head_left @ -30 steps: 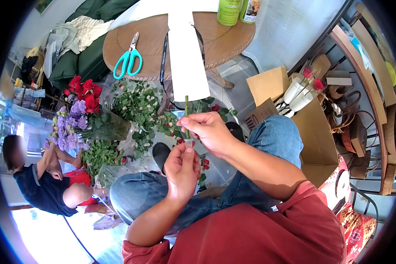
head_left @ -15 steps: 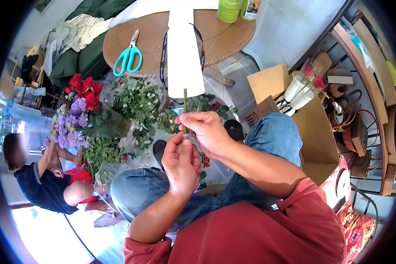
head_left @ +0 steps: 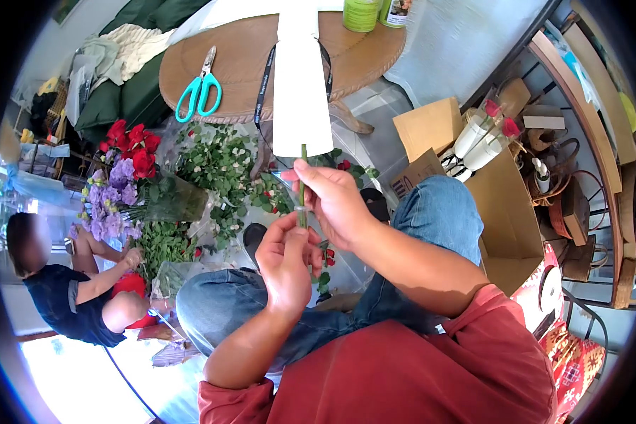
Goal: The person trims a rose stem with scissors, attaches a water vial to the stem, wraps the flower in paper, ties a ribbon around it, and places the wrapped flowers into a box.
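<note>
A green flower stem sticks out of the lower end of a white paper wrap that lies over the table edge. My right hand is closed around the stem just below the wrap, its thumb pointing up along it. My left hand pinches the stem's lower end between thumb and fingers. Between the hands, a small clear ring or cap sits around the stem; its exact kind is too small to tell. The flower head is not visible. A black printed ribbon runs beside and under the wrap.
Teal-handled scissors and green cans are on the wooden table. Cut leaves cover the floor. Red roses and purple flowers stand left, near a seated person. A cardboard box with wrapped roses stands right.
My hands stay on the stem, slightly farther apart, and the clear ring shows more plainly between them. The seated person's arm has lowered toward the leaves. The view has shifted slightly.
</note>
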Available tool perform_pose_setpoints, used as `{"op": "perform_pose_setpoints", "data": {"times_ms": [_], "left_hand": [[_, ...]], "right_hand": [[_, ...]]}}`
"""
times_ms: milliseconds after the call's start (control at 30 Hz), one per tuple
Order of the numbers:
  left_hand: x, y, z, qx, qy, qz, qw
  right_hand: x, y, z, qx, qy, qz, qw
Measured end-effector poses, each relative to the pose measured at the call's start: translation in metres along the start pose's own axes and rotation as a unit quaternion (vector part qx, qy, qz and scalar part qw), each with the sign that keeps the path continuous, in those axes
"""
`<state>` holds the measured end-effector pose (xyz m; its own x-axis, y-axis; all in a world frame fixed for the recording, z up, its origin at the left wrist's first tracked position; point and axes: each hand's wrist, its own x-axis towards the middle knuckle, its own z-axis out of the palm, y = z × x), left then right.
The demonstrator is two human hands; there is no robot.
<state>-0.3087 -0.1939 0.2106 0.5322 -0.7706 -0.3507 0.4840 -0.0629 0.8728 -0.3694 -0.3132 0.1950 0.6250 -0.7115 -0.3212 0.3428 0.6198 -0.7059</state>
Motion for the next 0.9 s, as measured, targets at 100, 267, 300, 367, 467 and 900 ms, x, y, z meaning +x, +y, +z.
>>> {"op": "perform_pose_setpoints", "data": {"times_ms": [100,267,300,367,467,900], "left_hand": [[-0.007,-0.002,0.000,0.034,-0.029,0.028,0.999],[-0.007,-0.006,-0.004,0.060,-0.030,0.078,0.995],[-0.007,-0.005,-0.002,0.064,-0.020,0.089,0.994],[-0.005,-0.002,0.001,0.047,-0.015,0.084,0.995],[-0.003,-0.001,0.003,0.030,-0.012,0.084,0.996],[0.008,0.003,0.009,0.041,0.006,0.082,0.996]], "right_hand": [[0.004,-0.003,-0.004,-0.014,0.021,-0.047,0.999],[0.007,0.004,-0.007,-0.016,0.018,-0.059,0.998],[0.006,0.003,-0.005,-0.014,0.014,-0.065,0.998],[0.002,0.002,-0.001,-0.025,0.020,-0.072,0.997],[0.001,0.002,-0.001,-0.043,0.023,-0.085,0.995],[-0.010,0.005,0.008,-0.066,0.063,-0.071,0.993]]}}
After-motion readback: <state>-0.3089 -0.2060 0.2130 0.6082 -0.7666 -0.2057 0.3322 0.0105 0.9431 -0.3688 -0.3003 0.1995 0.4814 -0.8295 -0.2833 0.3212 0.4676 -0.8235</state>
